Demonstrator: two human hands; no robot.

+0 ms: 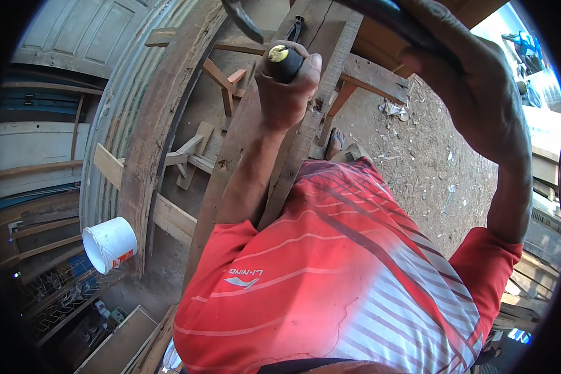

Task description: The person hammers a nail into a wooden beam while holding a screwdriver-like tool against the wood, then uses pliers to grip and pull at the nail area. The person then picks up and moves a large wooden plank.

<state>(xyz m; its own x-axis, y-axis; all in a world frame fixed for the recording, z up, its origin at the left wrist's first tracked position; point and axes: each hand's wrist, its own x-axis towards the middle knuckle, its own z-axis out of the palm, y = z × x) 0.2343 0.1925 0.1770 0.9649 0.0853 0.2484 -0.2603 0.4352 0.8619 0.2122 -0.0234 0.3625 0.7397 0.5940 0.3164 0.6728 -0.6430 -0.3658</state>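
My left hand [287, 93] is closed round a black tool handle [285, 65] with a worn yellow butt end turned up toward me. The blade or tip below it is hidden, so its kind does not show. It stands over a long wooden plank [230, 162]. Raised at the upper right, my right hand [474, 93] grips the dark handle of a hammer [386, 19]. A curved metal claw [246, 23] shows at the top edge, above my left hand; the rest of the head is out of view. Pliers [295, 28] lie on the plank just beyond my left hand.
A white bucket [109, 244] is at the left beside a long weathered board [149, 131]. Wooden trestle pieces [193, 149] stand between the boards. Wood chips litter the dirt floor [417, 181] at the right. Panelled doors [75, 37] lean at the far left.
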